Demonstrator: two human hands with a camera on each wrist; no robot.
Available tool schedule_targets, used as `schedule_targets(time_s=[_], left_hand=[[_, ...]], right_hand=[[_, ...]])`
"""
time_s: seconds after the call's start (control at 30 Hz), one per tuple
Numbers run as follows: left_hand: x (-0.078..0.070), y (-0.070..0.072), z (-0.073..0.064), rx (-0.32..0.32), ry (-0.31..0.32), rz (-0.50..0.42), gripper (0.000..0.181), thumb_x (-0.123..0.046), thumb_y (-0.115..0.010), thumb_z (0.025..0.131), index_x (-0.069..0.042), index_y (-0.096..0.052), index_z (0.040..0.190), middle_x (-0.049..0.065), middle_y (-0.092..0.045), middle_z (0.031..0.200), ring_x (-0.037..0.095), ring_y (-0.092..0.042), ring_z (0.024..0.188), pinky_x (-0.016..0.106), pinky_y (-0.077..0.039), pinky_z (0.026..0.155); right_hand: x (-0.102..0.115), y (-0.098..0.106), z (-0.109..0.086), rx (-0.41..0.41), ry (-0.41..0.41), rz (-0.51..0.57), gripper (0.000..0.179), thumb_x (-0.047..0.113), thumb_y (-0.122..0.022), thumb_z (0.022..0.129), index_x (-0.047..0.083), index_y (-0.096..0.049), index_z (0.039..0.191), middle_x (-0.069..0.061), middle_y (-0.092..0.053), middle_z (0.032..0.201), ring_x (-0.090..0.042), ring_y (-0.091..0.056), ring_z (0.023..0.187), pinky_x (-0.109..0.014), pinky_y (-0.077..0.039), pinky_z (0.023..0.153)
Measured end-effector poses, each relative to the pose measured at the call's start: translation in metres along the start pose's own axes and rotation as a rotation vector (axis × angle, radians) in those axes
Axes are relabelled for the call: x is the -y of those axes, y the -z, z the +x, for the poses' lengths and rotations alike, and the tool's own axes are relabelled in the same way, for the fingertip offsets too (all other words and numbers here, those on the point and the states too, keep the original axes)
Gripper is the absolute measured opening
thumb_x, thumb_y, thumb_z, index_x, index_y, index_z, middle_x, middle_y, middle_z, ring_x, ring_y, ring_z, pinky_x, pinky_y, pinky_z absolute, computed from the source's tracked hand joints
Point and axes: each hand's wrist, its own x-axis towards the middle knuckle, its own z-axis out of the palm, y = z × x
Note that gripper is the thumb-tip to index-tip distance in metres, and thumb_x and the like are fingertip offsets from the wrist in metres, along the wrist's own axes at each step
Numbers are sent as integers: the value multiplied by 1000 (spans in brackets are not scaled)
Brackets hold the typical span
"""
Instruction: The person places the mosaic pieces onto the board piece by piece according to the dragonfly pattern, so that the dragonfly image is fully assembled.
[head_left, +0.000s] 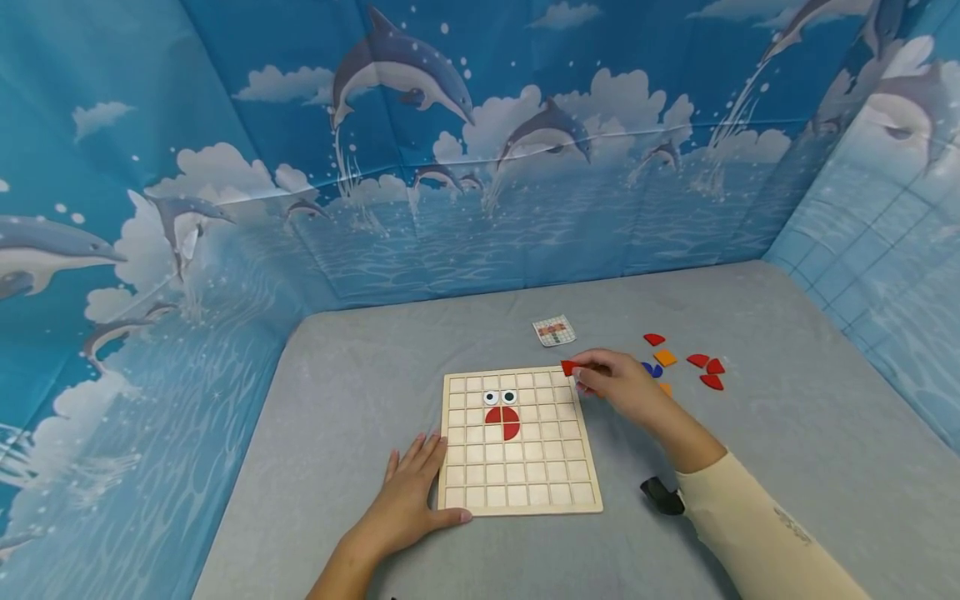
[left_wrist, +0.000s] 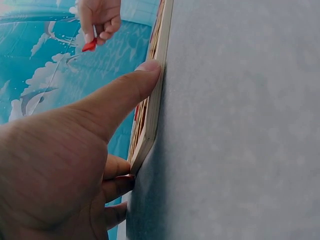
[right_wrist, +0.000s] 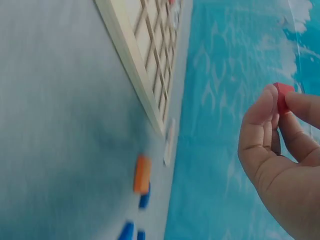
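Note:
A wooden grid board [head_left: 536, 454] lies on the grey surface. Two eye pieces [head_left: 500, 397] sit side by side in its upper cells, with several red quarter-circle pieces [head_left: 511, 423] right below them. My left hand [head_left: 408, 500] rests at the board's lower left corner, thumb along the near edge and fingers spread by the left side; the thumb [left_wrist: 135, 85] touches the frame in the left wrist view. Above the board's upper right corner, my right hand [head_left: 617, 382] pinches a red quarter-circle piece [right_wrist: 283, 96] between thumb and fingertips.
Right of the board lie loose red quarter-circle pieces [head_left: 716, 367], an orange square piece [head_left: 665, 357] and blue pieces [head_left: 657, 371], partly hidden by the right hand. A small pattern card [head_left: 554, 331] lies behind the board. A black object [head_left: 663, 497] is beside the right sleeve. Dolphin-print curtains [head_left: 480, 217] enclose the surface.

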Motion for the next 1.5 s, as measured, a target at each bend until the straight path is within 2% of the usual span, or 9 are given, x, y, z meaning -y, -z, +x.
schedule_targets(time_s=[0.2,0.37,0.57,0.67,0.8,1.03,1.3,1.5], left_hand=[[1,0,-1,5,-1,0,113,-62,-81,75,-4,-31,158,14,-29,167,39,-19,156,71,-8,120],[2,-1,-1,5,3,4,113,-62,-81,75,-6,-31,159,13,-29,167,38,-19,156,71,-8,120],[2,1,-1,12,13,11,112,-62,-80,76,-8,-29,160,11,-28,167,36,-18,157,70,-7,121],[2,1,-1,16,12,8,112,-62,-80,76,-7,-29,160,11,-28,167,37,-18,157,71,-8,120],[2,2,-1,24,14,7,112,-63,-79,77,-7,-29,160,11,-27,168,36,-18,157,72,-8,120],[4,1,-1,22,1,17,113,-66,-77,77,-8,-28,160,10,-26,168,36,-18,157,72,-8,120],[3,1,-2,21,-3,4,112,-66,-76,77,-7,-29,160,11,-25,168,36,-16,157,72,-7,120],[3,1,-2,19,-10,16,112,-67,-76,77,-7,-29,160,11,-25,168,36,-17,157,71,-8,120]], right_hand=[[2,-26,10,77,77,-11,24,16,-58,103,4,-67,122,-23,-69,106,-34,-65,92,-47,-58,86],[6,-46,18,178,144,10,17,11,-62,99,7,-67,114,-16,-66,99,-37,-65,89,-46,-60,82],[14,-65,26,271,204,-99,14,11,-66,97,12,-72,110,-3,-69,93,-20,-62,80,-26,-55,71],[18,-72,30,316,209,-167,15,13,-66,98,15,-75,109,2,-71,95,-14,-58,79,-25,-50,71],[20,-79,36,370,212,-217,13,12,-66,97,16,-76,106,2,-73,96,-13,-60,82,-28,-51,75],[19,-88,46,413,226,-265,12,7,-66,96,15,-74,97,3,-70,87,-11,-60,77,-26,-52,73],[21,-97,49,447,221,-294,13,9,-65,98,15,-76,97,3,-71,92,-10,-64,77,-25,-54,72],[22,-103,48,452,240,-358,17,9,-63,99,16,-77,94,4,-67,92,-10,-59,77,-25,-52,68]])
